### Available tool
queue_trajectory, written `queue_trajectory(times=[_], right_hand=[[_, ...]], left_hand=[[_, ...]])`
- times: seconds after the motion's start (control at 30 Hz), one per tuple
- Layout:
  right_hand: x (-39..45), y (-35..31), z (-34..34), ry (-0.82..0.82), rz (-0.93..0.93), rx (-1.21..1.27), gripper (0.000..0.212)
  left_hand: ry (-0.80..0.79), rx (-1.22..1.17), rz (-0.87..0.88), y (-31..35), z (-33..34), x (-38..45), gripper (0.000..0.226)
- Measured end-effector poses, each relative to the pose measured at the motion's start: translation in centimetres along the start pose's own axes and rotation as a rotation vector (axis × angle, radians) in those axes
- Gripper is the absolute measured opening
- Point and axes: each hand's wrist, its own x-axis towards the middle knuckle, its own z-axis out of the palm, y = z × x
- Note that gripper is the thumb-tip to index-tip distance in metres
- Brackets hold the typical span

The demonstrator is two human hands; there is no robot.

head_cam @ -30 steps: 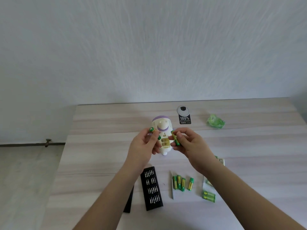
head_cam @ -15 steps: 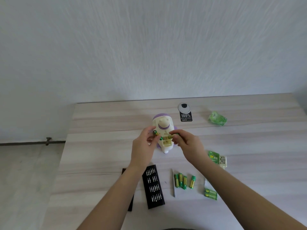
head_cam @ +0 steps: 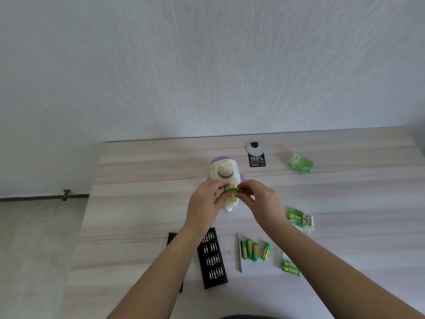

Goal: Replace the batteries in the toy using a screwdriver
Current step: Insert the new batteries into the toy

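A white and purple toy [head_cam: 225, 171] lies on its back on the wooden table [head_cam: 142, 171], its battery compartment [head_cam: 231, 198] open. My left hand [head_cam: 204, 208] pinches a green battery [head_cam: 226, 188] at the compartment's left edge. My right hand [head_cam: 259, 201] pinches a second green battery [head_cam: 236, 191], laid crosswise over the compartment. A thin silver screwdriver [head_cam: 240, 253] lies on the table nearer to me, beside several loose green batteries [head_cam: 254, 249].
A black tray of screwdriver bits [head_cam: 212, 259] lies under my left forearm, with its black lid [head_cam: 172, 240] to the left. Two more batteries [head_cam: 291, 268], a torn battery pack [head_cam: 299, 217], green wrapping [head_cam: 300, 162] and a round black-and-white tag [head_cam: 255, 154] lie to the right.
Both hands have come down to the toy. The right hand has turned its battery from upright to crosswise and brought it onto the open compartment. The camera has tilted slightly.
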Motion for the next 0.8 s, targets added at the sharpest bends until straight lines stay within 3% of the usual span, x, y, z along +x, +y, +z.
queue_trajectory(times=[0.23, 0.43, 0.57, 0.8], right_hand=[[0.4, 0.52, 0.37, 0.045, -0.273, -0.173, 0.022], [0.54, 0.55, 0.53, 0.064, -0.286, -0.184, 0.025], [0.45, 0.47, 0.54, 0.099, -0.194, -0.167, 0.026], [0.69, 0.91, 0.59, 0.134, -0.266, -0.192, 0.019]], left_hand=[[0.02, 0.029, 0.061, 0.35, 0.24, 0.0, 0.026], [0.046, 0.064, 0.084, 0.73, 0.46, 0.14, 0.026], [0.034, 0.125, 0.06, 0.83, 0.34, -0.01, 0.034], [0.075, 0.159, 0.07, 0.49, 0.44, -0.19, 0.028]])
